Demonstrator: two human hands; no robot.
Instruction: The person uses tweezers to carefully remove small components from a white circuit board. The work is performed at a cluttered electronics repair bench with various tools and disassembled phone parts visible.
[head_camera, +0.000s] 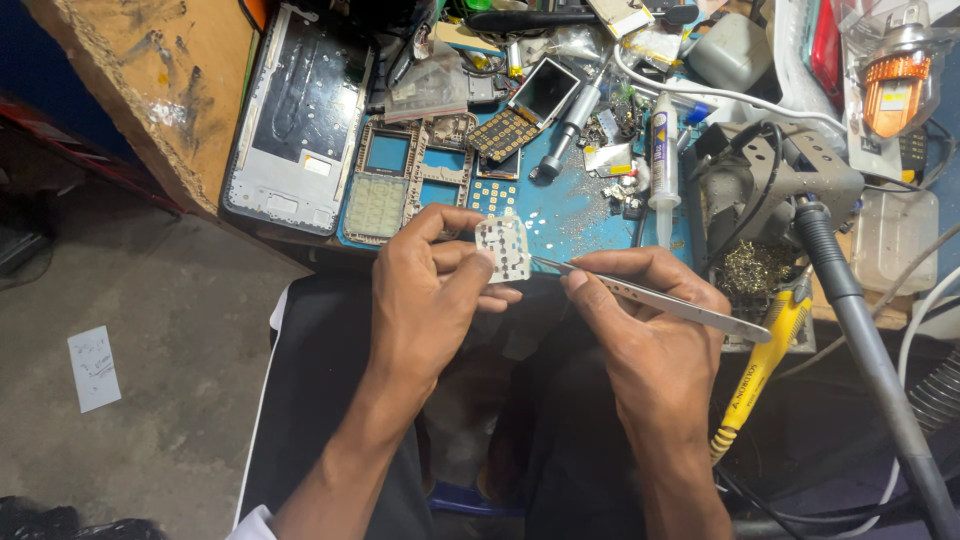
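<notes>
My left hand pinches a small translucent keypad sheet between thumb and fingers, just in front of the bench edge. My right hand grips metal tweezers, and their tip touches the sheet's right edge. Both hands hover over my lap, below the blue work mat.
The mat holds phone frames, a keypad board, an open phone, a white glue syringe and small parts. A large phone back panel lies at left. A soldering stand, a grey hose and a yellow tool crowd the right.
</notes>
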